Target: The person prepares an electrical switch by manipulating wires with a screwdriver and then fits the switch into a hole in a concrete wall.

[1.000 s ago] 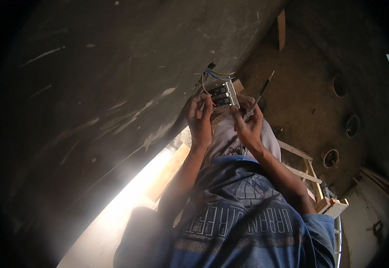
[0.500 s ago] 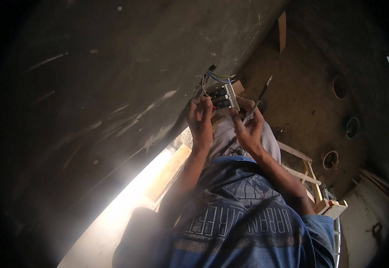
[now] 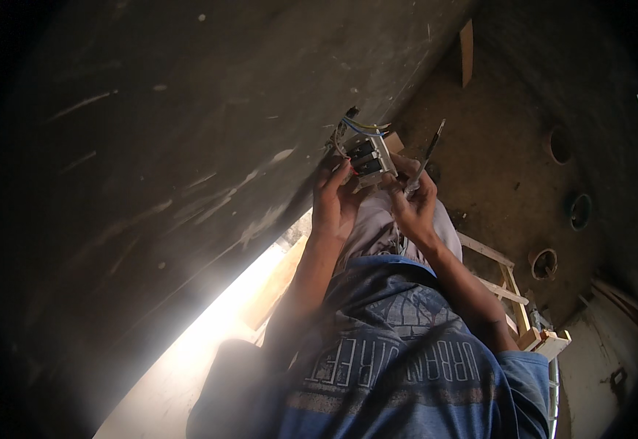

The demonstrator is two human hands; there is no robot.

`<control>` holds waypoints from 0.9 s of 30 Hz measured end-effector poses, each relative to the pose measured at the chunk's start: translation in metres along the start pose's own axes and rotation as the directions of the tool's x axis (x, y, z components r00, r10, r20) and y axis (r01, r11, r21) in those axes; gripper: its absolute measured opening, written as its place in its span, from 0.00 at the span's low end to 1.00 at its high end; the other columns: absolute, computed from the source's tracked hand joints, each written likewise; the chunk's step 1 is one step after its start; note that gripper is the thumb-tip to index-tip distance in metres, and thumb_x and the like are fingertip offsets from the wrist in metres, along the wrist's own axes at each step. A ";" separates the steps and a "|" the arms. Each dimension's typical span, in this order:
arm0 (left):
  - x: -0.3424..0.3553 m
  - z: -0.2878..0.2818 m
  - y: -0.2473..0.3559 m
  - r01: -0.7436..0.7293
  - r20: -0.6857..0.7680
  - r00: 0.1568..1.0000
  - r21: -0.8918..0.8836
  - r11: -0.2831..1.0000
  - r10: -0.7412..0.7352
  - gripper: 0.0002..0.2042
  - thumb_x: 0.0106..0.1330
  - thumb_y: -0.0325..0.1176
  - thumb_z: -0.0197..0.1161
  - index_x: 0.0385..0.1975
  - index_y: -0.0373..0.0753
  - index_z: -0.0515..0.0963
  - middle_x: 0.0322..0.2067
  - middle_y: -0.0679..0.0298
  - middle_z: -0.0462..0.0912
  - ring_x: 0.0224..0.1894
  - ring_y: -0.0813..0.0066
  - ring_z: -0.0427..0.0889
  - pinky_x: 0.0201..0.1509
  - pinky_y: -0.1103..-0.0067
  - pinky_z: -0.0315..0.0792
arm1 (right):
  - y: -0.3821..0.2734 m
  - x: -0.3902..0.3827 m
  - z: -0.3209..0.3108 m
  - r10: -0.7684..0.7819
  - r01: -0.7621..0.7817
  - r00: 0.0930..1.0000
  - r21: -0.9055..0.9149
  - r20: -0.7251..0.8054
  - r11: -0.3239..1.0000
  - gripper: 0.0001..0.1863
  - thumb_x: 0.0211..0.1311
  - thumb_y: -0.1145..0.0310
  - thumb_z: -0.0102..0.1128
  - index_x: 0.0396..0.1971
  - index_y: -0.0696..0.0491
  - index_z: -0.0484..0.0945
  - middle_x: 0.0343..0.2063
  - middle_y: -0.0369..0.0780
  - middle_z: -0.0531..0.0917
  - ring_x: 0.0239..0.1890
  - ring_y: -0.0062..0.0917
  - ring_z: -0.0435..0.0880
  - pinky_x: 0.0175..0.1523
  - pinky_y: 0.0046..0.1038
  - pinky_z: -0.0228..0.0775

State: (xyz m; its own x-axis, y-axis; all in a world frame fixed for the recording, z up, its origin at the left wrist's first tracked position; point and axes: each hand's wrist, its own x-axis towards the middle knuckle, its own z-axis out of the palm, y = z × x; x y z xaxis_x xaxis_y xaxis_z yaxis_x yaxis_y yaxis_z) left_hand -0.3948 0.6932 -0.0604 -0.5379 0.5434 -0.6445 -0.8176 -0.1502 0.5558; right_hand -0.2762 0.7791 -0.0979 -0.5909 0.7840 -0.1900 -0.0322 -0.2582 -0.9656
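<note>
A white electrical faceplate with black switch or socket modules on its back is held between my hands, close to the wall. My left hand is closed at its left side, fingertips by a short bit of red wire; whether they pinch the wire or the module is too small to tell. With thumb and fingers my right hand grips the faceplate's lower right edge. A thin screwdriver is also tucked in that hand, its tip pointing up and away. Blue and yellow-green wires run from a wall opening to beside the plate.
The dark plastered wall fills the left. A wooden ladder-like frame stands to the right below me. Several round containers, one a pot, sit on the brown floor. A board leans at the far wall.
The faceplate has tilted slightly and shifted a little right in my hands. My left fingers have moved slightly along its side. The screwdriver stays in my right hand.
</note>
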 end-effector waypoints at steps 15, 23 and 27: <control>0.011 -0.001 -0.016 -0.134 0.196 0.970 -0.052 0.990 0.141 0.17 0.70 0.35 0.61 0.57 0.46 0.69 0.54 0.62 0.77 0.56 0.67 0.78 0.60 0.62 0.72 | -0.005 0.003 -0.002 -0.052 0.052 0.999 -0.037 0.016 0.998 0.16 0.64 0.77 0.63 0.51 0.60 0.78 0.40 0.39 0.84 0.42 0.17 0.79 0.48 0.22 0.71; 0.009 0.007 -0.018 -0.269 0.161 0.953 0.064 0.961 0.256 0.14 0.71 0.33 0.60 0.54 0.44 0.69 0.49 0.63 0.76 0.52 0.71 0.79 0.55 0.67 0.78 | 0.001 0.006 -0.005 -0.077 0.077 0.996 -0.009 0.052 0.997 0.15 0.66 0.78 0.59 0.51 0.62 0.75 0.42 0.36 0.80 0.44 0.17 0.78 0.49 0.21 0.71; 0.012 -0.001 -0.022 -0.286 0.147 0.952 0.113 0.952 0.269 0.18 0.72 0.34 0.59 0.59 0.45 0.66 0.55 0.59 0.75 0.56 0.66 0.77 0.59 0.62 0.75 | 0.002 0.003 -0.003 -0.104 0.106 0.994 -0.051 0.035 0.993 0.15 0.65 0.79 0.60 0.51 0.62 0.76 0.42 0.39 0.81 0.44 0.20 0.80 0.49 0.22 0.72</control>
State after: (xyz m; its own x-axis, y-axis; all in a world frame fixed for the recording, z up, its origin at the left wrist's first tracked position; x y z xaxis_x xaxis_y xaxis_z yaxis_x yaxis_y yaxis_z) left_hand -0.3833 0.7026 -0.0808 -0.7017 0.5981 -0.3872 -0.6009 -0.2048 0.7726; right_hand -0.2761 0.7827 -0.1015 -0.6120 0.7866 -0.0821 -0.0532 -0.1445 -0.9881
